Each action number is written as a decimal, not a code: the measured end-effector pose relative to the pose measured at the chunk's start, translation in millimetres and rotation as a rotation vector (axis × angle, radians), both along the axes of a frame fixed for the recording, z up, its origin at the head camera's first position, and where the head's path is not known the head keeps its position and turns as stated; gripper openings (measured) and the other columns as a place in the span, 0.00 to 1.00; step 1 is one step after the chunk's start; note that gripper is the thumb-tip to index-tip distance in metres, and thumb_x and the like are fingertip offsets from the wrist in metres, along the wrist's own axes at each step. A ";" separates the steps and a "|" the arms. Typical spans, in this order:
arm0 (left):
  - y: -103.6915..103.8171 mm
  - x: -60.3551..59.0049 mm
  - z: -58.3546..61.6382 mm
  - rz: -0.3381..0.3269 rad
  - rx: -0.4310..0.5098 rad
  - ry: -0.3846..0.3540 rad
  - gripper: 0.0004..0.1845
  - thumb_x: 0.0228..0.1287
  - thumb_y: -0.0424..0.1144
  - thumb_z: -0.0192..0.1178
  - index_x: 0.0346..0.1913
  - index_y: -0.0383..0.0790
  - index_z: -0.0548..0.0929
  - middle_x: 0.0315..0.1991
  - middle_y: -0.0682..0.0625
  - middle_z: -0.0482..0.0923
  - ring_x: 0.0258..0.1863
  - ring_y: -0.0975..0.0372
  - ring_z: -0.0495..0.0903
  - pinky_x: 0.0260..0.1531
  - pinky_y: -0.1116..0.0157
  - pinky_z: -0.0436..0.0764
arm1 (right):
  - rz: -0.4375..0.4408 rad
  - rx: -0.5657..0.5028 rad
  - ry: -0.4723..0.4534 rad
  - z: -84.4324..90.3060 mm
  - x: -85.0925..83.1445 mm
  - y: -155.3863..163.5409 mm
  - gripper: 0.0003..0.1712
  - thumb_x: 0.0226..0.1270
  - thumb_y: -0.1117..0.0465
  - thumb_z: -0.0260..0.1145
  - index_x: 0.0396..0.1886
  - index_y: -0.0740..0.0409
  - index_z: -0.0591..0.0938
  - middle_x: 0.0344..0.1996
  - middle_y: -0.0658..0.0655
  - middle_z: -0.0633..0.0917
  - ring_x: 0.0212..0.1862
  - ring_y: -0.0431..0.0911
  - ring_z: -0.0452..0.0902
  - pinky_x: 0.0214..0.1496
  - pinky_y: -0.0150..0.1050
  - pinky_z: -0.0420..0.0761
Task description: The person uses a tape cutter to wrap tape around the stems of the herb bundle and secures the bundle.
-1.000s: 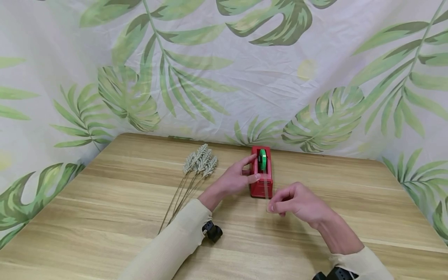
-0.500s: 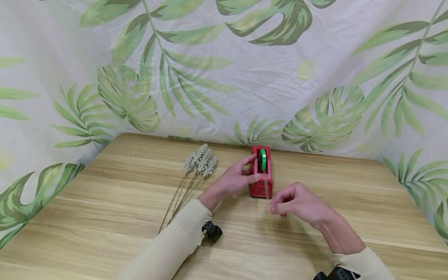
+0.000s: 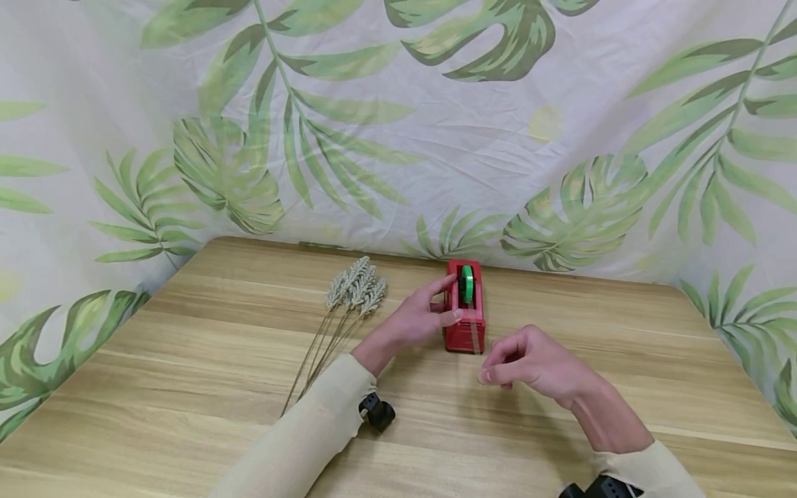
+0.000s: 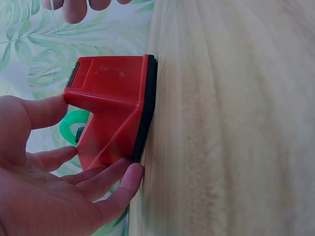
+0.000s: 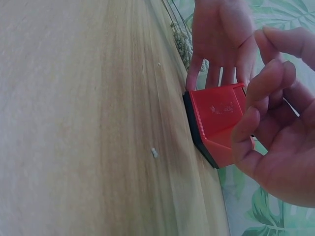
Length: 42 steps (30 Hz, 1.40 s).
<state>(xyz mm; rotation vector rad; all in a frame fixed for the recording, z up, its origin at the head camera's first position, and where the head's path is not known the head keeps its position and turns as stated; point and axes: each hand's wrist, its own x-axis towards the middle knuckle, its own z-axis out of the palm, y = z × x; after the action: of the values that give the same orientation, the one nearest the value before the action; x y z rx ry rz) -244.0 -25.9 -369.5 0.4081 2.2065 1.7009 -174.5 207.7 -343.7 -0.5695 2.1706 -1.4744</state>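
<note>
Red tape dispenser [image 3: 464, 318], gripped by left hand [image 3: 418, 319], holds green roll [image 3: 466, 283].

The red tape dispenser [image 4: 110, 113] bears faint embossed marks, seemingly unreadable.

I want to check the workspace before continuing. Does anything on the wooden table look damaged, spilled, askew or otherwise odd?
Nothing stands out. The red plastic tape dispenser stands upright and flat on the light wooden table, with the left hand against its side. The dried grass stems lie together. Only a tiny pale crumb lies on the wood.
</note>
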 end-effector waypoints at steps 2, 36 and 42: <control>0.2 0.1 0.0 -0.001 0.002 -0.004 0.40 0.77 0.36 0.64 0.85 0.49 0.58 0.78 0.34 0.68 0.76 0.42 0.72 0.73 0.47 0.75 | 0.017 -0.009 0.014 -0.4 0.3 0.4 0.11 0.66 0.66 0.72 0.36 0.74 0.89 0.27 0.46 0.85 0.30 0.38 0.78 0.35 0.36 0.82; -90.4 42.0 35.6 0.513 -0.214 0.176 0.27 0.63 0.42 0.76 0.65 0.44 0.84 0.73 0.43 0.76 0.73 0.45 0.72 0.73 0.43 0.72 | -0.063 0.056 0.014 4.9 15.1 2.9 0.11 0.65 0.63 0.74 0.38 0.70 0.90 0.30 0.49 0.86 0.33 0.39 0.79 0.36 0.35 0.81; -133.7 61.5 24.7 0.530 -0.231 -0.034 0.37 0.62 0.43 0.78 0.72 0.40 0.75 0.80 0.38 0.64 0.77 0.41 0.64 0.75 0.40 0.68 | -0.041 0.057 0.021 4.5 14.9 4.9 0.11 0.65 0.63 0.74 0.37 0.69 0.90 0.28 0.48 0.85 0.31 0.39 0.77 0.33 0.34 0.78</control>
<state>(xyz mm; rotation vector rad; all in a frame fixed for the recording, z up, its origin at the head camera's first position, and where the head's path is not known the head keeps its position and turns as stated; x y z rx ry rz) -182.5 -159.6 -344.7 -0.2880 2.6030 1.6284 -159.6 212.6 -339.2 -0.5262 2.2451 -1.4284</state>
